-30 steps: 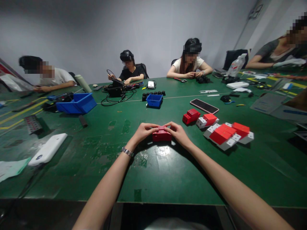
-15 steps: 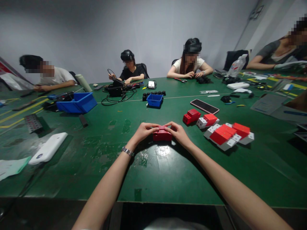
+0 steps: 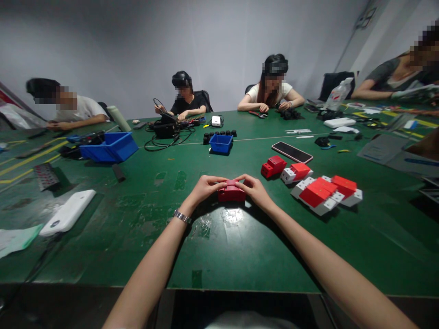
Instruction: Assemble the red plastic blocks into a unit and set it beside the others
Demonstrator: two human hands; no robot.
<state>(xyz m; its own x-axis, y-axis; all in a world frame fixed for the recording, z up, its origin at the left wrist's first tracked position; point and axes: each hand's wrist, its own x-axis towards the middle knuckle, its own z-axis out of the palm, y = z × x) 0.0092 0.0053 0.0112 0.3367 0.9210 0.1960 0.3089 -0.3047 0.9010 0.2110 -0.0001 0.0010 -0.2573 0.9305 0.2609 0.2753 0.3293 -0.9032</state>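
A red block-shaped plastic module [image 3: 232, 194] stands on the green table in front of me, gripped from both sides. My left hand [image 3: 208, 186] closes on its left end, thumb and fingers at the top edge. At the right end, my right hand [image 3: 253, 188] holds it the same way. To the right of my hands lies another red module [image 3: 273, 167]. Beside it sits a red-and-white module [image 3: 297, 172], and closer to me is a group of larger red-and-white modules [image 3: 318, 194].
Behind the modules lies a phone [image 3: 292, 152]. A small blue bin [image 3: 221, 143] stands ahead, with a larger blue bin [image 3: 109, 148] to the left. A white power bank [image 3: 68, 212] with a cable lies at left. Several co-workers sit around the table.
My hands and the red module between them stay in place. Across the table, a co-worker's hand has shifted slightly towards the red-handled tool.
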